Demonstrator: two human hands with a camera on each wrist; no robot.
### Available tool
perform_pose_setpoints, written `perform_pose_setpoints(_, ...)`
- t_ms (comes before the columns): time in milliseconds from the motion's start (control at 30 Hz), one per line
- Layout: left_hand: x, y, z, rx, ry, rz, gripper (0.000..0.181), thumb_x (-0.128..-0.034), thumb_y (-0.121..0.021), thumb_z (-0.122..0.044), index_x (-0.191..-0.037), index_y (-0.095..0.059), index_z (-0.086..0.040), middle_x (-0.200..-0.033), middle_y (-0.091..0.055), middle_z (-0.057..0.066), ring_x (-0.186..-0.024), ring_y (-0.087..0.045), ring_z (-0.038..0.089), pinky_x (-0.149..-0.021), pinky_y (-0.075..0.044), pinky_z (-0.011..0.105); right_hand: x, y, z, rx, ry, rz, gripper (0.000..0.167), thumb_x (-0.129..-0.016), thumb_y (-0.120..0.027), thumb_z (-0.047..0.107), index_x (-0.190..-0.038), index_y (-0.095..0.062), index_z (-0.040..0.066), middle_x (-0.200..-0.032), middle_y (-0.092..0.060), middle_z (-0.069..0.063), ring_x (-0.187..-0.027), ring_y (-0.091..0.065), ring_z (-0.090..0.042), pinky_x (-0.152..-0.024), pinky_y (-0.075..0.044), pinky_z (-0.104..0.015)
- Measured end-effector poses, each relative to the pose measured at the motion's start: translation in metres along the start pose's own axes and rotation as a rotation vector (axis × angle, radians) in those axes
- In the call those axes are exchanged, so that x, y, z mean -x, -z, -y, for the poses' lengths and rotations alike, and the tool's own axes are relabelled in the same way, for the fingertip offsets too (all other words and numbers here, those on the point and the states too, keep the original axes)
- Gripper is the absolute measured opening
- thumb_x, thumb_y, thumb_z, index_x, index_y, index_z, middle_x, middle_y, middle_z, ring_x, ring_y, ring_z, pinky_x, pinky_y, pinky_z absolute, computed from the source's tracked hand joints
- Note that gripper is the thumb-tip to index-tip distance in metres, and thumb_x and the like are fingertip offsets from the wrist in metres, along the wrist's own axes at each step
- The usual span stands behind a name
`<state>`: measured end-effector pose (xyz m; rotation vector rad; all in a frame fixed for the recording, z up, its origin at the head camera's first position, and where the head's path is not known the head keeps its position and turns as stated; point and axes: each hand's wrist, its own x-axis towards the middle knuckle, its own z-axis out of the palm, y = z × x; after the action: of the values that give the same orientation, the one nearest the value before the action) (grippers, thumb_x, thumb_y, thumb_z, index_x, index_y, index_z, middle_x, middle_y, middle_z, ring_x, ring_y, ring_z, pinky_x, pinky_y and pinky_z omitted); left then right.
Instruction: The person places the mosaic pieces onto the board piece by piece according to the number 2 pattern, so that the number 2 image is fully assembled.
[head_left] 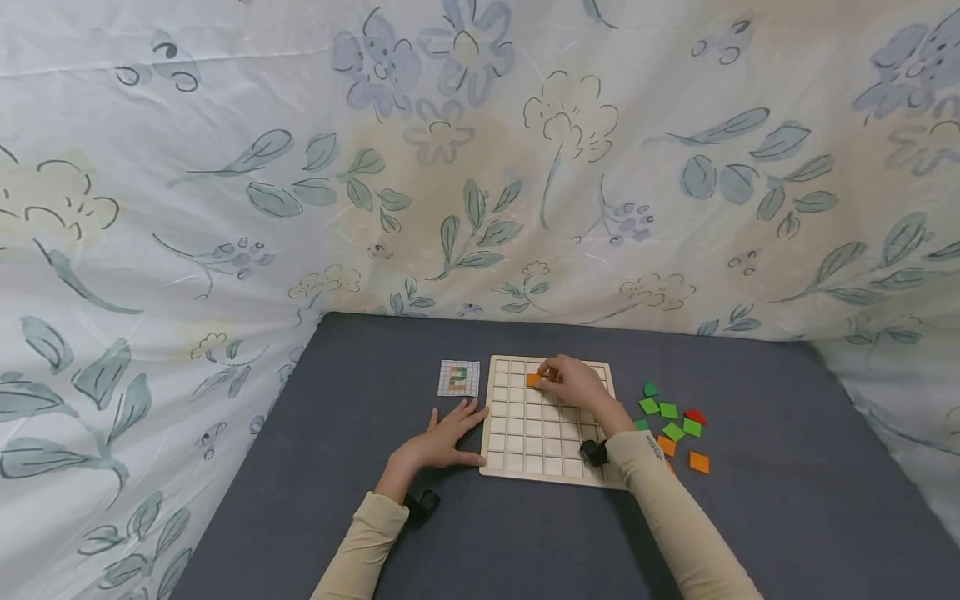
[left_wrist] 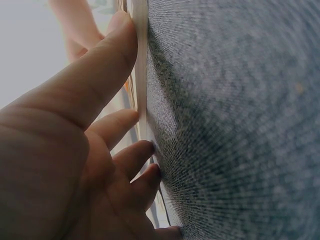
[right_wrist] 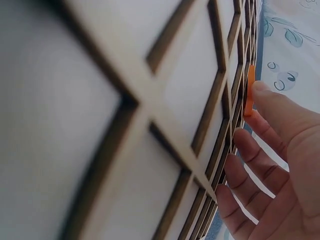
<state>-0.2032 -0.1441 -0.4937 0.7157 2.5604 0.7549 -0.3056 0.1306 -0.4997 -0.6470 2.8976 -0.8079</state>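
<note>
Plainly, floral cloth [head_left: 465,167] backs the dark table [head_left: 510,533] and board [head_left: 533,432].

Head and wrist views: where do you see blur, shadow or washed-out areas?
Head: a soft shadow on the grey tabletop beside the right sleeve; left wrist: upper left washed out, dark shadow beside the wooden grid board; right wrist: the board's nearest slats blurred, the orange square tile clearer.
</note>
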Motion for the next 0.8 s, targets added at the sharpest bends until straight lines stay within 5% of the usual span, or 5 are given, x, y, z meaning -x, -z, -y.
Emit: perform_pose_setpoints(800,-0.0032,-0.0007,0.0019,-0.010,0.002,0.006,0.082,-0.0846,-0.065,-0.040,-0.150,-0.021,-0.016,-0.156,-0.009,0.013,-0.143,-0.001,0.031,-0.105,0.007,0.066,0.0052,0.0034,-0.0009,-0.073,0.009,0.017,0.023,-0.088,-0.065,0.028,-0.107,-0.067,0.015,-0.089,-0.060,0.001,-0.080,-0.057,-0.014,-0.067,-0.049,-0.033)
